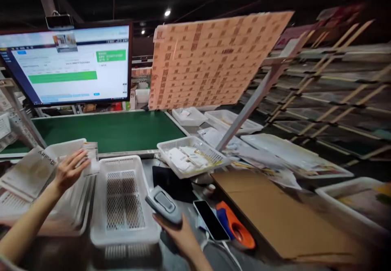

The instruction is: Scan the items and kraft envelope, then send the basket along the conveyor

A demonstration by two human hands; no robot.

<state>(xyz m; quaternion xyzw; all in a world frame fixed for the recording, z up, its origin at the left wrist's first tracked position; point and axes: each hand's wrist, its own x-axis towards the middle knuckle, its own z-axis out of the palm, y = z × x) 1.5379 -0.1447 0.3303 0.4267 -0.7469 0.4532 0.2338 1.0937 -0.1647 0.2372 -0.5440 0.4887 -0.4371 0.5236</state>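
Single head-worn camera, looking forward and down, close over worktop (195, 181) near edge, monitor (69, 61) facing beyond

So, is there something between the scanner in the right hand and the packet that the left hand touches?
Yes. The empty white basket stands between the scanner in the right hand and the packet under the left hand.
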